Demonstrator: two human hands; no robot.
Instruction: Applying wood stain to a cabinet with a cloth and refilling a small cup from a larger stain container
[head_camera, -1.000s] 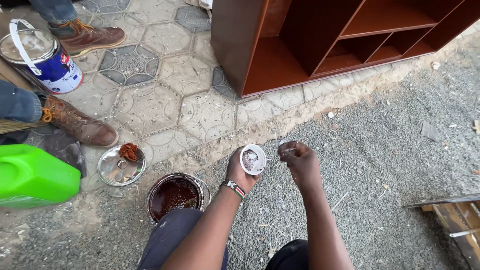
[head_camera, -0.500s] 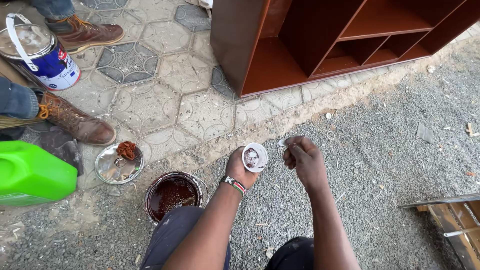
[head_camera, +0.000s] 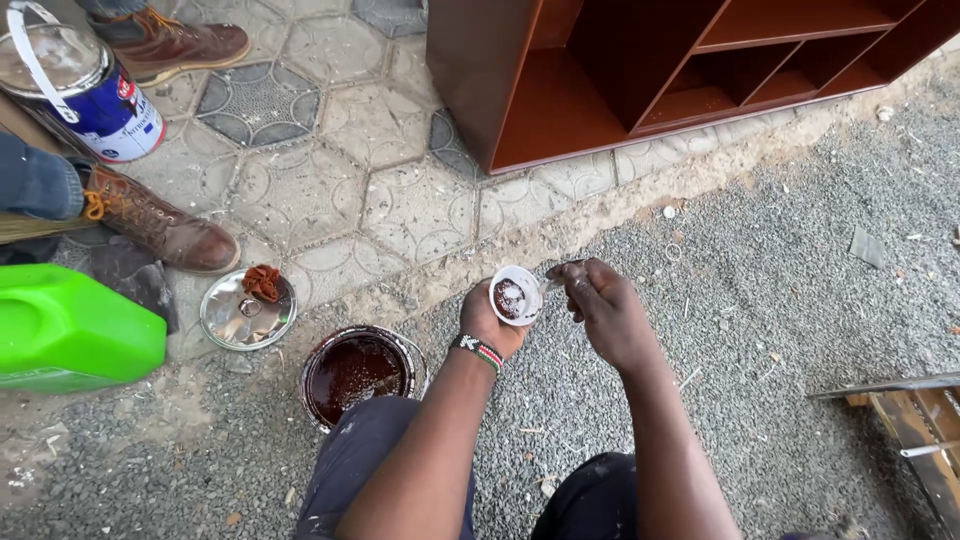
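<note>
Ground of grey gravel meeting patterned paving stones. On the gravel near the paving edge: an open tin of dark brown stain, its round lid, a green jerrycan. A brown shelf unit and a blue-and-white paint tin stand on the paving.

Shelf unit cut off — tool in right hand unclear.

The ground was split in two — pale hexagonal paving stones with moulded circle patterns on the upper left, loose grey gravel on the right and below, with a sandy seam between them. A reddish-brown wooden shelf unit with open compartments stood at the paving's edge. Flat, even daylight fell over everything — no hard shadows. Rough timber lay at the right edge.
</note>
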